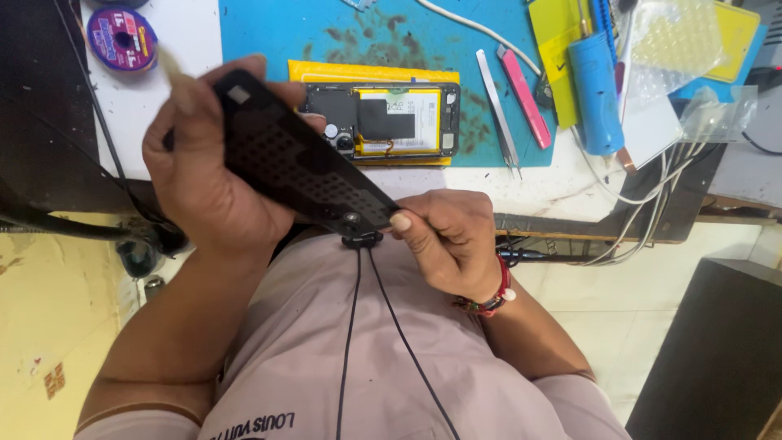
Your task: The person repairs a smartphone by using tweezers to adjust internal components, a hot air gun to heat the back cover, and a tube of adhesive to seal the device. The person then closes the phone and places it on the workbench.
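Left hand (204, 175) is wrapped around a flat black perforated plastic panel (297, 163); right hand (448, 236) pinches its 5 o'clock corner. The panel hides part of an opened phone with yellow battery (399, 121); metal tweezers (498, 114) lie at the phone's 3 o'clock.

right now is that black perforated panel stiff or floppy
Probably stiff: the black panel stays straight though the left hand and right hand grip only its ends. Likely light, since fingertips hold it. The thin, hole-filled sheet may flex if twisted.

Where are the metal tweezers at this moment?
In the head view, the metal tweezers lie on the blue mat, upper centre-right, between the opened phone and the pink pry tool.
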`<move>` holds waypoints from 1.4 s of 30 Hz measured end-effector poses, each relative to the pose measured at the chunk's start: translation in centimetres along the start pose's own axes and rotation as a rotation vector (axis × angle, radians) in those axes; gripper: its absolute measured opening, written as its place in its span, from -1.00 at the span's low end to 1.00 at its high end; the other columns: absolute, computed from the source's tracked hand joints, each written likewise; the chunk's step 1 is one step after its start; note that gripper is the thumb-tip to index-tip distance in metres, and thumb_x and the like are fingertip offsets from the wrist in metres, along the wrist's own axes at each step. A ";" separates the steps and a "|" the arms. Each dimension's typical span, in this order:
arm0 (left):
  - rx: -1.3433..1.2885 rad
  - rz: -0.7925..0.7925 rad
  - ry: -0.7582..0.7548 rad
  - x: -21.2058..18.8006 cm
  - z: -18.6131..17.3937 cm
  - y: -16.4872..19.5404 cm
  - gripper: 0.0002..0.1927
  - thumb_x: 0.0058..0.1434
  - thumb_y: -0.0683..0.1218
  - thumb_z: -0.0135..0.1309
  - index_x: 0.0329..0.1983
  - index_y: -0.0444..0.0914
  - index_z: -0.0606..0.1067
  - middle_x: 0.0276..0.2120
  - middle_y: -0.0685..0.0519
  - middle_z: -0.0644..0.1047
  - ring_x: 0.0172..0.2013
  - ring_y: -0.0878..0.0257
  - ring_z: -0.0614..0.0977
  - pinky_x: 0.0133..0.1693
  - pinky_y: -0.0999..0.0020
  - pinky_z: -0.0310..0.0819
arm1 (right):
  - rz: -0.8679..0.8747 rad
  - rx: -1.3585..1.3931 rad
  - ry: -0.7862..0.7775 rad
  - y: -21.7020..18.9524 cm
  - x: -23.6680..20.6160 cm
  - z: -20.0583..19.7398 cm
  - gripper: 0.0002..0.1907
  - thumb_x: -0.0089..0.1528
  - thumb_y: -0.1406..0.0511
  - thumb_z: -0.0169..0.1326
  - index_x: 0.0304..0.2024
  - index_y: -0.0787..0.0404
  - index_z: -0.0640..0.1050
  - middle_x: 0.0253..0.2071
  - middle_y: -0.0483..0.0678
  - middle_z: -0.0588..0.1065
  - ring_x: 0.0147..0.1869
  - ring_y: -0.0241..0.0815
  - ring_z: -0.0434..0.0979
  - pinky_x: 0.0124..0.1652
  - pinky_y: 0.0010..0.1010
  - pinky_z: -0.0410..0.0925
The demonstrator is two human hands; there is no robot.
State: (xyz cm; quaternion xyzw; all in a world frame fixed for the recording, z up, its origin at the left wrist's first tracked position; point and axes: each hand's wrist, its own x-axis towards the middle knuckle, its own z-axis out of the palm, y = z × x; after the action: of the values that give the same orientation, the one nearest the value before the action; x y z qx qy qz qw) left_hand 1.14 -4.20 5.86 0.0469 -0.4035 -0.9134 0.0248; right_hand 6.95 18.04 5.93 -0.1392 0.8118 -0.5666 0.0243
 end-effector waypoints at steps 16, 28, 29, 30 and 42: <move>0.363 -0.025 -0.128 0.2 -2.5 -2.2 -0.88 0.45 -0.24 0.22 -0.03 -0.41 0.60 -0.14 -0.09 0.68 -0.16 0.32 0.68 0.00 0.46 0.61 | 0.040 -0.130 0.223 1.0 -3.1 -2.5 -0.77 0.42 0.28 0.11 -0.22 0.35 0.59 -0.47 -0.07 0.50 -0.45 -0.33 0.45 -0.38 -0.47 0.30; 0.062 -0.150 -0.105 -0.4 0.5 -3.5 -0.70 0.53 -0.03 0.04 0.05 -0.37 0.58 -0.13 0.00 0.67 -0.14 0.39 0.65 -0.01 0.49 0.55 | 0.174 0.023 0.257 -0.9 -1.5 -0.8 -0.78 0.44 0.34 0.05 -0.27 0.34 0.56 -0.56 -0.15 0.47 -0.50 -0.42 0.39 -0.45 -0.54 0.26; 0.213 -0.099 -0.143 -0.2 0.5 -3.2 -0.70 0.58 -0.03 0.03 0.05 -0.39 0.58 -0.13 -0.01 0.67 -0.16 0.42 0.64 -0.03 0.53 0.54 | 0.186 0.027 0.169 -1.0 -1.3 -1.0 -0.77 0.44 0.34 0.05 -0.30 0.33 0.56 -0.56 -0.15 0.47 -0.50 -0.42 0.40 -0.45 -0.54 0.27; 0.366 -0.046 -0.181 0.0 0.3 -3.0 -0.69 0.62 -0.04 0.02 0.04 -0.40 0.58 -0.14 -0.01 0.67 -0.18 0.45 0.63 -0.05 0.56 0.53 | 0.187 0.040 0.097 -1.0 -1.1 -1.2 -0.78 0.43 0.33 0.07 -0.28 0.35 0.56 -0.54 -0.15 0.48 -0.48 -0.41 0.40 -0.43 -0.54 0.29; 0.423 -0.232 -0.531 -2.8 3.1 -4.6 -0.74 0.52 -0.11 -0.01 0.07 -0.39 0.57 -0.31 0.12 0.52 -0.27 0.47 0.44 -0.19 0.51 0.38 | 0.119 0.276 0.605 -0.7 -1.6 -0.4 -0.73 0.53 0.28 0.01 0.08 0.40 0.56 -0.13 -0.12 0.58 -0.13 -0.41 0.50 -0.09 -0.55 0.36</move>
State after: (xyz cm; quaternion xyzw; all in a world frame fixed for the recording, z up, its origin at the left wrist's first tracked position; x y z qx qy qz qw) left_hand 3.56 1.40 4.74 -0.1425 -0.5679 -0.7868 -0.1953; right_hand 8.54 18.64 6.50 0.0874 0.7045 -0.6844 -0.1660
